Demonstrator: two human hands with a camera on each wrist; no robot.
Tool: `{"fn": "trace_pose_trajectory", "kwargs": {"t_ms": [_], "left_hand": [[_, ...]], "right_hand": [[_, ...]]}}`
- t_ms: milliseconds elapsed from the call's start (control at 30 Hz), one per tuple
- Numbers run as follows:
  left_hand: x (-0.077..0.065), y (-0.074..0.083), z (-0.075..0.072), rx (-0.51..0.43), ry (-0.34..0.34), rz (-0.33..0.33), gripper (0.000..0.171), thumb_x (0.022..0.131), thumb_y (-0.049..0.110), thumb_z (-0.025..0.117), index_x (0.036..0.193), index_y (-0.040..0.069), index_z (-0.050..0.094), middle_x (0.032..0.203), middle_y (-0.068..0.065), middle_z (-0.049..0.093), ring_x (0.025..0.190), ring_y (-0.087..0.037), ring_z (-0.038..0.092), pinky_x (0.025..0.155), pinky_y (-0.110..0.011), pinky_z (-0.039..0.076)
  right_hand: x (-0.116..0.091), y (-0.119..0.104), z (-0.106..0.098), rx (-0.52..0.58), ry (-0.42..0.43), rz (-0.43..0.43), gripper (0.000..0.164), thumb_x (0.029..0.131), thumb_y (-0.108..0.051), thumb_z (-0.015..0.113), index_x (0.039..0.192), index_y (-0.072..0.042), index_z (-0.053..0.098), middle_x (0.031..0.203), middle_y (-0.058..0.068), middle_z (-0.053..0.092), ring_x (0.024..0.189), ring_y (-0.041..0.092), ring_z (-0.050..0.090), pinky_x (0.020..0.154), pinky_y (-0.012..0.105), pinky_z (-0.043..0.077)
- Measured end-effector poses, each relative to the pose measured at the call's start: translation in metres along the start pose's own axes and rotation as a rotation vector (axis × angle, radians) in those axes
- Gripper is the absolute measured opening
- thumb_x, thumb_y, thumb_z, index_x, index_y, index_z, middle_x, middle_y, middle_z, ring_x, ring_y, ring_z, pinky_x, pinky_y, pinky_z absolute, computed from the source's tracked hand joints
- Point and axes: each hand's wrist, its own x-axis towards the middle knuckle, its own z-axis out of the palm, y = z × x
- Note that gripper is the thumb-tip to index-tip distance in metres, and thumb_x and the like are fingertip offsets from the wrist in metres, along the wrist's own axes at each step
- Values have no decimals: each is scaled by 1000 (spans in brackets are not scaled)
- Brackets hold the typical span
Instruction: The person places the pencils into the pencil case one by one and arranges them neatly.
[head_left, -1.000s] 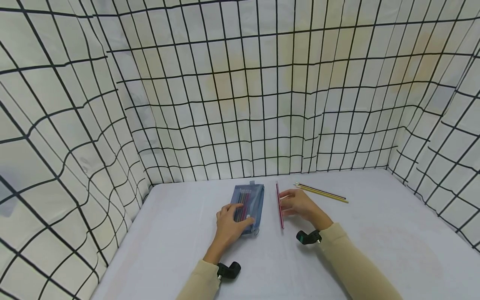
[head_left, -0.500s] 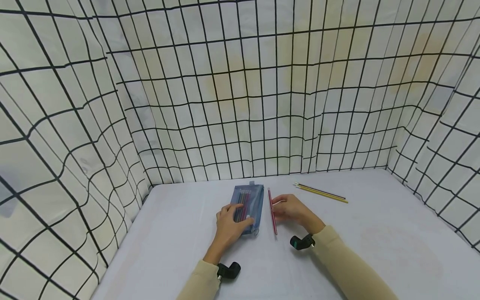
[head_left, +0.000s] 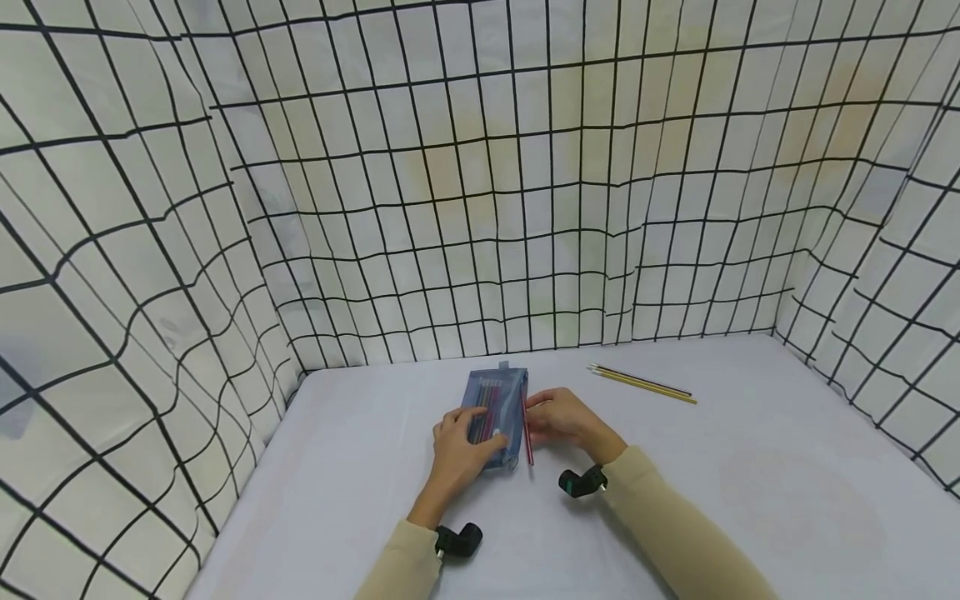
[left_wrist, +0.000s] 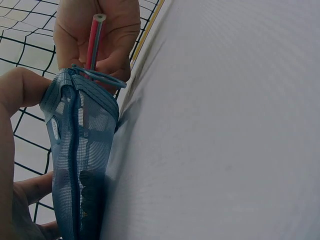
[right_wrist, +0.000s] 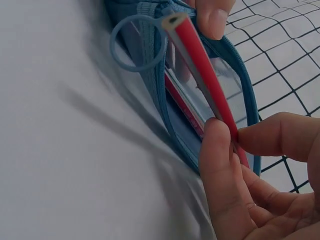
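A blue mesh pencil case (head_left: 513,408) with several pencils inside is held by my left hand (head_left: 457,450), thumb on the near end and fingers over the far side. My right hand (head_left: 566,423) pinches a red pencil (right_wrist: 202,62) between thumb and fingers. In the right wrist view, the case's zip opening (right_wrist: 251,100) gapes, and the pencil overlaps it, its flat end by the blue pull ring (right_wrist: 114,47). Another reddish pencil (right_wrist: 181,100) shows inside. From the left wrist, the case (left_wrist: 92,145) stands on edge, the red pencil's end (left_wrist: 94,42) beyond it.
Two more pencils, one yellow (head_left: 660,389) and one dark, lie side by side on the white table (head_left: 750,467) to the right. A white wall with a black grid (head_left: 525,250) encloses the back and sides.
My right hand has moved left with the red pencil, from apart on the table's middle to the case's right edge. The left hand and the case stay in place.
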Motion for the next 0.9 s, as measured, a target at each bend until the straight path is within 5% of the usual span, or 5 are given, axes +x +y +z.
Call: {"fn": "trace_pose_trajectory", "kwargs": {"t_ms": [400, 900], "left_hand": [[2, -1, 0, 21, 6, -5, 68, 81, 47, 76, 139, 16, 61, 152, -18, 42, 139, -39, 32, 110, -64, 36], [2, -2, 0, 24, 5, -8, 68, 81, 48, 76, 139, 17, 60, 153, -18, 42, 139, -39, 32, 111, -64, 35]], "right_hand": [[11, -9, 11, 85, 36, 42, 37, 93, -2, 65, 129, 5, 59, 112, 16, 69, 88, 19, 68, 73, 31, 62], [16, -9, 16, 130, 55, 29, 30, 94, 3, 63, 124, 6, 59, 92, 12, 66, 75, 17, 66, 68, 29, 62]]}}
